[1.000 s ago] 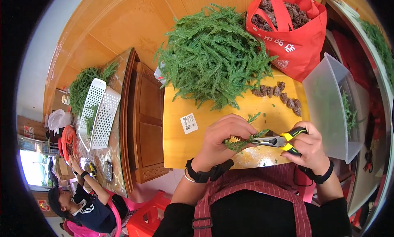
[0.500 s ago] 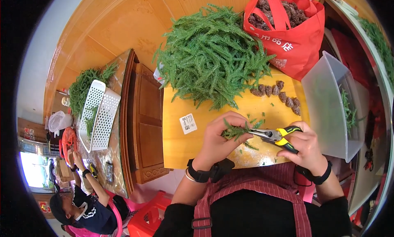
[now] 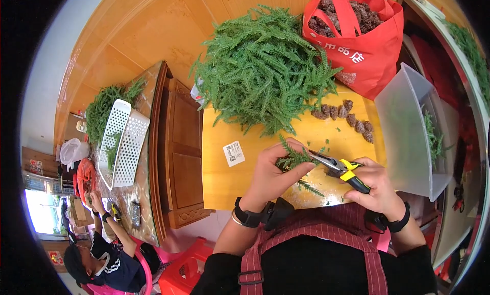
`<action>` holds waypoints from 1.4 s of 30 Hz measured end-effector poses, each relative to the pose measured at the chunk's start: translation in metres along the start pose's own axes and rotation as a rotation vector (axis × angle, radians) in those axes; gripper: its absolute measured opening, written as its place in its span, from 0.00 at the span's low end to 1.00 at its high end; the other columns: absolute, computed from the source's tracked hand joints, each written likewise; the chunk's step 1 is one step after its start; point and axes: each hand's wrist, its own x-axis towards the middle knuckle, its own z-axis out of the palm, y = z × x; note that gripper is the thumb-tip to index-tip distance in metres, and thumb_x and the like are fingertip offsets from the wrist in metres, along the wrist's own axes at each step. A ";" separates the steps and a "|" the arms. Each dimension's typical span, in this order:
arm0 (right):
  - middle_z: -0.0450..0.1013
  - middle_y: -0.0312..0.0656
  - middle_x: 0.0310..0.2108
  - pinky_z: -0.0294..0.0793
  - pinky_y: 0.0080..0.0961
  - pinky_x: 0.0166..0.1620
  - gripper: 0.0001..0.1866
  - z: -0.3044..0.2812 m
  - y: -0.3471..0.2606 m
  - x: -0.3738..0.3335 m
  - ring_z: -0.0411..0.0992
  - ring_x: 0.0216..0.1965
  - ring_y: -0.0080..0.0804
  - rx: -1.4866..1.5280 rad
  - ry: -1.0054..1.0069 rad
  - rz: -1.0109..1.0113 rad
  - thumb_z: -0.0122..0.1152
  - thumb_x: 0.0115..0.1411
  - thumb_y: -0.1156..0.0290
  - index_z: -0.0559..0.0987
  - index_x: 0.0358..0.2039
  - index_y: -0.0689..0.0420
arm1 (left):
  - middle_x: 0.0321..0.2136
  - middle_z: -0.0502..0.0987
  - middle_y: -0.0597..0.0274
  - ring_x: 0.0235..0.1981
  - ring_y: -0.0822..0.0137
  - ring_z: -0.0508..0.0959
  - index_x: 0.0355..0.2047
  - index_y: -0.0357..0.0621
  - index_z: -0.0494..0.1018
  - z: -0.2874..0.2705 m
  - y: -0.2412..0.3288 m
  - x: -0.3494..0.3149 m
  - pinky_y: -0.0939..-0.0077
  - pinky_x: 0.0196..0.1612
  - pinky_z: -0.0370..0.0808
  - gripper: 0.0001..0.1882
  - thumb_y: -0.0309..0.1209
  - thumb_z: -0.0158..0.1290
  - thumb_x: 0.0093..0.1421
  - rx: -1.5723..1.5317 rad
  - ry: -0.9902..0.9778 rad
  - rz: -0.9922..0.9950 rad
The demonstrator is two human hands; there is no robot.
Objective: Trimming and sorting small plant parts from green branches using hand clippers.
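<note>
Between the thumb and fingers of my left hand, a small sprig of green needle-leaf foliage is pinched, its fronds sticking out above and below the thumb. My right hand is wrapped round the yellow-and-black handles of a pair of pliers. The metal nose of the pliers points left and slightly away from me, meeting the sprig at my left fingertips. Whether the jaws grip a stem there is too small to tell. Beyond my hands, a big heap of green sprigs covers the back of the yellow board.
Several brown pine cones lie in a bent row. A red bag full of cones stands behind them. At right is a translucent bin with sprigs. Leftward, a co-worker sits near a white perforated basket.
The pliers have tilted, their nose swinging up and away from me, and their handles look closer together. The sprig has turned in my left fingers, and its fronds now show more above and below.
</note>
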 end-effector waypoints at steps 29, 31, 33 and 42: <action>0.72 0.40 0.20 0.68 0.32 0.38 0.17 0.009 -0.004 -0.002 0.69 0.25 0.40 -0.155 0.044 -0.015 0.66 0.42 0.57 0.77 0.27 0.57 | 0.27 0.69 0.64 0.28 0.75 0.67 0.28 0.36 0.69 0.001 -0.001 -0.002 0.82 0.31 0.64 0.10 0.22 0.59 0.47 0.079 0.015 -0.018; 0.72 0.40 0.20 0.68 0.32 0.38 0.18 0.010 -0.004 -0.004 0.69 0.25 0.40 -0.211 0.061 -0.007 0.66 0.42 0.57 0.77 0.27 0.57 | 0.27 0.69 0.64 0.28 0.75 0.67 0.27 0.36 0.68 0.001 -0.002 -0.002 0.82 0.31 0.65 0.10 0.23 0.59 0.47 0.089 0.013 -0.018; 0.72 0.40 0.20 0.67 0.31 0.38 0.17 0.011 -0.006 -0.005 0.69 0.25 0.40 -0.246 0.047 0.046 0.67 0.41 0.58 0.77 0.27 0.58 | 0.27 0.70 0.63 0.28 0.74 0.68 0.28 0.36 0.69 0.001 -0.004 -0.003 0.82 0.32 0.65 0.11 0.23 0.59 0.47 0.081 0.025 -0.036; 0.71 0.43 0.28 0.66 0.37 0.42 0.20 0.005 0.004 -0.009 0.67 0.41 0.46 -0.214 0.112 -0.051 0.67 0.39 0.57 0.76 0.22 0.62 | 0.33 0.72 0.57 0.33 0.64 0.72 0.26 0.43 0.67 0.000 -0.004 -0.002 0.75 0.36 0.69 0.12 0.15 0.56 0.45 0.063 0.012 0.284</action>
